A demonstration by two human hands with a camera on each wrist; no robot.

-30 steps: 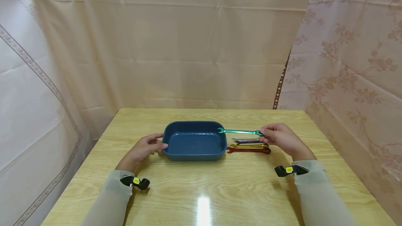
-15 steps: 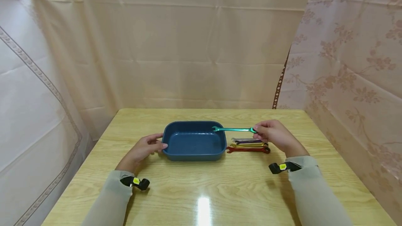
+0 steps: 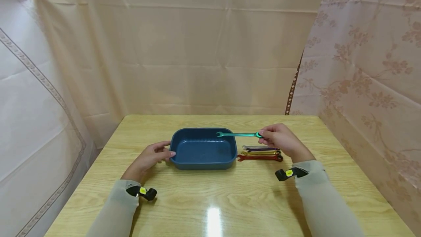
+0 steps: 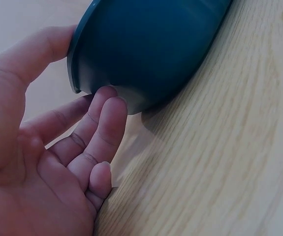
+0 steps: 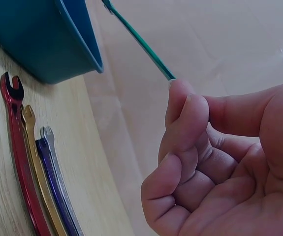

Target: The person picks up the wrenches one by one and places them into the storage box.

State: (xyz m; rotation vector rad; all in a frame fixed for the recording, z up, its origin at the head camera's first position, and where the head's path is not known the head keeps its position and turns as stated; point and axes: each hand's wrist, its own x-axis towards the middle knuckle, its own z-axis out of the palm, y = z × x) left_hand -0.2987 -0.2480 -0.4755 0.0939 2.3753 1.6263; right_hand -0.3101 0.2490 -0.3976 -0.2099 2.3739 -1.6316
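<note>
A deep blue rectangular basin (image 3: 204, 166) stands on the wooden table. My left hand (image 3: 148, 157) pinches its left end, thumb over the rim and fingers against the outer wall; the left wrist view shows the thumb (image 4: 52, 43) at that rim. My right hand (image 3: 283, 140) pinches a shiny green wrench (image 3: 240, 134) by its right end between thumb and fingers. The wrench is held level in the air, its open-jaw end over the basin's right part. In the right wrist view the wrench's shaft (image 5: 143, 45) runs from the fingertips toward the basin.
Beside the basin's right end, several wrenches lie side by side: a red one (image 3: 258, 157), a gold one (image 3: 258, 153), a purple one (image 5: 52, 179) and a silver one (image 5: 50, 140). Cloth curtains (image 3: 210, 65) hang behind and around the table (image 3: 184, 200).
My right hand has moved left with the green wrench, bringing its open-jaw end from the basin's right rim to farther over the basin. The left hand and basin have stayed put.
</note>
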